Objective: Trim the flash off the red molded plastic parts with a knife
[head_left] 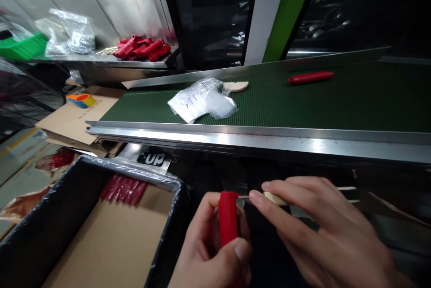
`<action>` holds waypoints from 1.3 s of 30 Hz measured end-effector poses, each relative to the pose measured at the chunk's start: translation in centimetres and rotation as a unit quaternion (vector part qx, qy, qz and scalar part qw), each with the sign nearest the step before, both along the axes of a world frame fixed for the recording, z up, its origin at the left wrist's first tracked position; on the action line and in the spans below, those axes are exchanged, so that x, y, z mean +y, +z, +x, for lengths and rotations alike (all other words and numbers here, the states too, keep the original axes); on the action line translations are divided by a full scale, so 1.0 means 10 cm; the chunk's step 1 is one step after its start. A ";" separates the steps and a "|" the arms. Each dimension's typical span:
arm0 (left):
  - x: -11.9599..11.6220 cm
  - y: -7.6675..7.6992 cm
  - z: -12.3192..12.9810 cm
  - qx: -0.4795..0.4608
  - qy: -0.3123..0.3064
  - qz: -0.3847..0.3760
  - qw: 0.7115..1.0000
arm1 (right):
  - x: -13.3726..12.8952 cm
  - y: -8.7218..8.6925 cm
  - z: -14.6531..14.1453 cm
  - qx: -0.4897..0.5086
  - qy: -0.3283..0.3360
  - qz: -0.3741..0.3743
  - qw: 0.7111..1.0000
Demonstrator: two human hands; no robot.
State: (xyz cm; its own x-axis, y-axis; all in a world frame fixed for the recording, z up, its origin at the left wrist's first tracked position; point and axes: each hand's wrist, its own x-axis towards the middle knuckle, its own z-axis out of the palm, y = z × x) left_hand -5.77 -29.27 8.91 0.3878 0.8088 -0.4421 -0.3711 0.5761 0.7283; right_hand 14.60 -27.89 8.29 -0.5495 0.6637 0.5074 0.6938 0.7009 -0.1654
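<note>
head cam, looking down at the bench: the left hand [215, 247] is wrapped around a red plastic handle [228, 223], held upright with thumb across the front, so that hand is clamped on it. the right hand [323, 229] pinches a small knife with a pale handle [274, 198] between fingertips, and its thin blade tip sits right at the top edge of the red piece. the two hands are close together, nearly touching over the dark gap below the conveyor.

to the left there's a cardboard box lined with a black bag [50, 229], with a row of red pieces [123, 188] lying along its far wall. up on the green conveyor belt [336, 99] sit a clear plastic bag [202, 99], a pale flat piece [236, 86] just beside it, and one more red handle [310, 77] farther right. a heap of red parts [143, 48] sits on the steel shelf behind, near some bagged stuff [79, 32].

what worries me: blade is pointed toward the left fingers, which sit just below the cut edge. if it skips off the plastic it lands in the thumb or index. also the grip on the knife is only fingertips, so it could twist. can't tell how sharp the blade is, it's tiny in frame.
</note>
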 end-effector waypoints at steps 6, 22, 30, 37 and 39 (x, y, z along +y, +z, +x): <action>0.00 -0.01 -0.03 -0.013 -0.013 -0.004 1.000 | 0.00 0.00 -0.06 0.048 -0.025 0.010 0.998; 0.01 -0.03 0.01 -0.200 -0.031 -0.013 0.979 | -0.06 -0.02 -0.18 0.181 -0.023 -0.053 0.982; -0.01 -0.05 -0.01 -0.220 -0.040 -0.019 0.974 | -0.10 -0.05 -0.15 0.178 -0.022 -0.055 0.982; -0.09 -0.17 0.03 -0.263 -0.068 0.007 0.962 | -0.08 -0.10 -0.12 0.218 -0.058 -0.087 0.970; -0.08 -0.14 0.03 -0.244 -0.064 -0.006 0.968 | -0.12 -0.09 -0.11 0.236 -0.055 -0.103 0.965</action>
State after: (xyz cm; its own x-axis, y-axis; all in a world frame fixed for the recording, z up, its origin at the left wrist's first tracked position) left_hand -5.50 -30.10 7.55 0.6492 0.7363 -0.1911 -0.5940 0.6476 0.4772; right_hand 13.49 -29.09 7.39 -0.2110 0.8180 0.5351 0.5756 0.5464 -0.6083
